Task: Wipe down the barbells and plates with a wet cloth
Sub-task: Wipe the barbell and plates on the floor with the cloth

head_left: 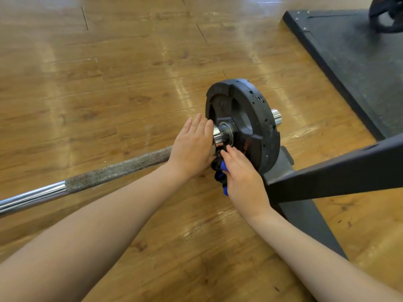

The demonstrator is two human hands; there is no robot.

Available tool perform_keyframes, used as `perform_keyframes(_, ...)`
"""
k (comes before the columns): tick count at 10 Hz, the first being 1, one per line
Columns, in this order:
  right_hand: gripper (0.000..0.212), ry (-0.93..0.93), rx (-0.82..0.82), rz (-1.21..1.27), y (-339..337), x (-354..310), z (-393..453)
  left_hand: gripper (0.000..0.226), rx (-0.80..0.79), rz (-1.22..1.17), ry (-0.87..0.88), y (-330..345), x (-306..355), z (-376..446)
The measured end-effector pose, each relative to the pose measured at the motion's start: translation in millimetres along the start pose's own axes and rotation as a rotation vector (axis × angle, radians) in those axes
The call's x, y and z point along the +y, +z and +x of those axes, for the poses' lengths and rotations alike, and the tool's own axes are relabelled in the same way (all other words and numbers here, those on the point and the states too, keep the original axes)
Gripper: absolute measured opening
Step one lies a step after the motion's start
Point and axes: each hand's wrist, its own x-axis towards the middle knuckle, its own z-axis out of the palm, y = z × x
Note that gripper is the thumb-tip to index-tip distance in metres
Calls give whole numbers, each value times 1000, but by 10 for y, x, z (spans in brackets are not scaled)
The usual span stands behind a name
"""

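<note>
Down at floor level, and the bar point(113, 170) runs in from the left edge across the wooden floor point(109, 83), chrome at the near end, then rough grey knurling, up to the collar point(218, 134) at its right end. On that sleeve sits the plate point(244, 125), black, standing upright on its edge, chipped and pitted around the rim, with the chrome sleeve tip point(276, 116) poking out on the far side. The left hand point(192, 149) lies flat over the bar just beside the collar, fingers straight and together, reaching up toward the plate's inner face, nothing gripped in it. The right hand point(242, 177) comes in from below, and it has the cloth point(220, 173), blue and black, bunched under the palm and thumb, with a tail of it hanging down beneath the hand; the fingers stretch forward against the lower part of the plate's face, close to the hub. How tightly the thumb clamps the cloth is hidden by the hand itself. The two hands nearly touch at the collar. Right of the plate a dark metal frame point(335, 173) slants across the view, its base on the floor beside the plate's bottom edge. Far right, a black mat point(353, 62), and on it, at the top corner, part of a second plate point(386, 16).
</note>
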Motion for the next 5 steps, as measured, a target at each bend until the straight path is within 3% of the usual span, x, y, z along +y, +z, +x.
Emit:
perform_keyframes(3, 54, 0, 65, 32, 35, -11, 43, 46, -4, -63, 13, -42, -59, 149)
perform_keyframes(5, 56, -9, 43, 39, 18, 27, 38, 66, -51, -266, -52, -97, -134, 108)
